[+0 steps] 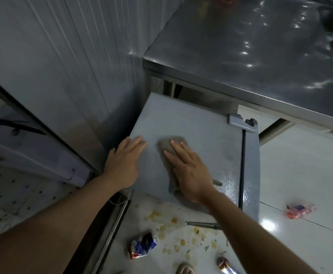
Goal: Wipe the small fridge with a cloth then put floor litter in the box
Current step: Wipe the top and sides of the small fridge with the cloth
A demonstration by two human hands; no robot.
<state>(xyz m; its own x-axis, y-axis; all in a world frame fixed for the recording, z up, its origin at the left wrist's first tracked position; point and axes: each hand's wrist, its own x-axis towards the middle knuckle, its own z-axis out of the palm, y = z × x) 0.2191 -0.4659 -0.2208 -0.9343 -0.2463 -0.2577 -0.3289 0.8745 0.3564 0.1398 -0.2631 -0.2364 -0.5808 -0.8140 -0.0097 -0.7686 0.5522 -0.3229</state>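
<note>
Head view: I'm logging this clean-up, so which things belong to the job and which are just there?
Job:
small fridge
cloth under right hand
left hand flat on the fridge top
crushed can
pink wrapper
food scraps

Just there:
steel table
wall panels

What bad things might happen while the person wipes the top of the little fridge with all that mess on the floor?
1. Yellowish food scraps lie on the shiny floor right by the person's foot; a step there may slip.
2. The crushed can is close too and could be kicked or trodden on.
3. The right hand presses the cloth flat, so a long swipe might push dirt off the fridge top onto the floor.
</note>
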